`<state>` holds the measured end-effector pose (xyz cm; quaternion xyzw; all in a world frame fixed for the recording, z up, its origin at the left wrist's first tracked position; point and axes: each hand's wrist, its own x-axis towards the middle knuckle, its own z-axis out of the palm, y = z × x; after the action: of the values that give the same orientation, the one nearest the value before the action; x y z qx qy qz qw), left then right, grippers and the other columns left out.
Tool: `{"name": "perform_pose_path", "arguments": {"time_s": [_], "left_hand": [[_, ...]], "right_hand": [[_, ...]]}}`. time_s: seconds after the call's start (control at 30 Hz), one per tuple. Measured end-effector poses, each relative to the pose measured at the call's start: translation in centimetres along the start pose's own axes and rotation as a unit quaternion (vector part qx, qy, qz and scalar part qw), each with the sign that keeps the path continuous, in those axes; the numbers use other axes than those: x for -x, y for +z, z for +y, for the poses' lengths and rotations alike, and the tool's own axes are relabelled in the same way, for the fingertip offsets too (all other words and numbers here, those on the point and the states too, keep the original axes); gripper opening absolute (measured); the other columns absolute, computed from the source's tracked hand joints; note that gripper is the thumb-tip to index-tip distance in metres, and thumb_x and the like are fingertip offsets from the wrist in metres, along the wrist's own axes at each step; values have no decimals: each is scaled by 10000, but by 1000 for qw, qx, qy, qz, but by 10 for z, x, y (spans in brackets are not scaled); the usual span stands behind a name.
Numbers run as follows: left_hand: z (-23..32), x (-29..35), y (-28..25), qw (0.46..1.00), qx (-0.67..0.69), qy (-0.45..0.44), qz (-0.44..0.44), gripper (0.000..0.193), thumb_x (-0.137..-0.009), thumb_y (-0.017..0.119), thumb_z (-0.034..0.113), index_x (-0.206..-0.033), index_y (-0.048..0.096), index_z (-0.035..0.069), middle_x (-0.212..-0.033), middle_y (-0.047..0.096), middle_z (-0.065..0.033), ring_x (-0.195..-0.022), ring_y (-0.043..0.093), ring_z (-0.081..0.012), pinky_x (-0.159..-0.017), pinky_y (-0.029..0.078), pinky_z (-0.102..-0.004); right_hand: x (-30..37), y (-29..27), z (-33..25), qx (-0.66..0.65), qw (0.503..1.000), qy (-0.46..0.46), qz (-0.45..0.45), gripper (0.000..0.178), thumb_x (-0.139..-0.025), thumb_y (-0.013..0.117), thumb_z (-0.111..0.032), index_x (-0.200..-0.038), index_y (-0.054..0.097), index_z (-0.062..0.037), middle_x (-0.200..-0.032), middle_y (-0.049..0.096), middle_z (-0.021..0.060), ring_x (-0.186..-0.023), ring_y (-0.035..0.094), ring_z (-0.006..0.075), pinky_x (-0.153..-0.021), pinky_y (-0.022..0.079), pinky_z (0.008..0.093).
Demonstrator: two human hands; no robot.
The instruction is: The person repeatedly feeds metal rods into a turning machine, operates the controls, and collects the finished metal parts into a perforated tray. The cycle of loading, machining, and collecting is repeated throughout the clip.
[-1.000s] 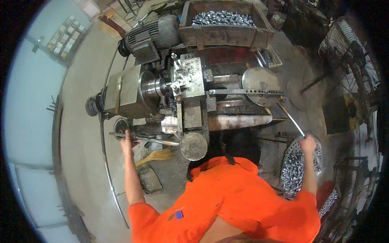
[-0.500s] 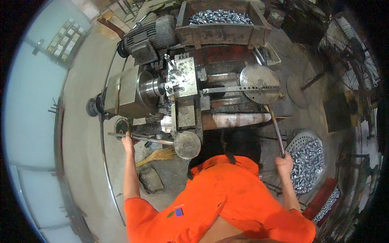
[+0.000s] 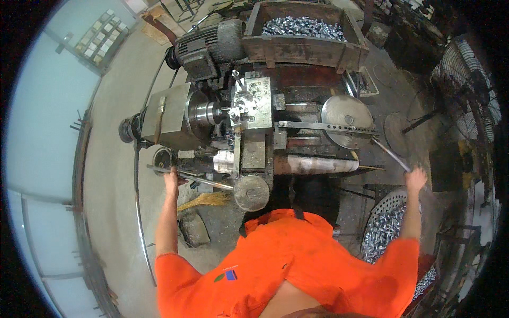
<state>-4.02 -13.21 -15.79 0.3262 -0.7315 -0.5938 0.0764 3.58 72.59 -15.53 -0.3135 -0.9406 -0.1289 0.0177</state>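
I stand at a lathe-like machine in orange clothing. My left hand [image 3: 172, 179] is closed round a metal lever bar [image 3: 207, 182], which runs to a round metal disc [image 3: 252, 193] at the machine's front. Out to the right, my right hand [image 3: 416, 179] grips the end of a steel lever rod [image 3: 391, 155]. That rod leads to a larger round plate [image 3: 347, 121], crossed by a flat bar with a row of holes [image 3: 328, 126]. The bar joins the slide. Between the hands are the tool block [image 3: 253, 103] and the spindle chuck [image 3: 205, 114].
Behind the machine stand a motor [image 3: 212, 47] and a wooden box [image 3: 307, 50] of small shiny metal parts. A perforated basket [image 3: 395, 202] of similar parts sits below my right forearm. A broom head [image 3: 205, 200] lies near my left arm. A fan [image 3: 464, 79] stands at right.
My right hand has swung the lever rod outward to the right and away from me, turning the round plate. My left hand keeps its hold on its bar. The view has shifted slightly.
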Motion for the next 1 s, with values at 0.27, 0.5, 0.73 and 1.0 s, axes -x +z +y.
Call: {"name": "perform_pose_path", "arguments": {"time_s": [0.27,0.5,0.73,1.0], "left_hand": [[-71,-18,-46,999,0,-42,-4,497,-872,489,424,-1083,533,-23,-889,632,-167,-813,643,-284,-691,499,-396],[-75,4,14,720,-662,138,-158,478,-818,531,458,-1003,603,23,-899,630,-209,-851,610,-352,-732,492,-412],[-236,-35,46,891,-385,240,28,324,-759,589,388,-840,609,75,-795,628,-166,-703,611,-353,-608,493,-459],[-152,-18,4,789,-585,118,-146,451,-816,531,438,-1086,528,78,-883,638,-196,-851,617,-350,-707,495,-457]], "right_hand": [[42,-35,-116,-236,951,-83,184,829,-580,653,-183,-1333,345,-26,-1352,366,191,-1244,333,359,-1052,250,433],[140,10,-122,-371,923,-91,-38,590,-568,623,-121,-1144,547,-20,-1178,522,213,-1078,510,353,-910,420,385],[151,-11,-143,-373,916,-125,-75,350,-584,586,-121,-908,666,-17,-847,645,191,-802,626,336,-737,488,354],[94,-104,-174,-448,872,-196,-17,360,-597,587,-112,-938,646,-12,-921,637,188,-872,612,335,-785,475,344]]}}
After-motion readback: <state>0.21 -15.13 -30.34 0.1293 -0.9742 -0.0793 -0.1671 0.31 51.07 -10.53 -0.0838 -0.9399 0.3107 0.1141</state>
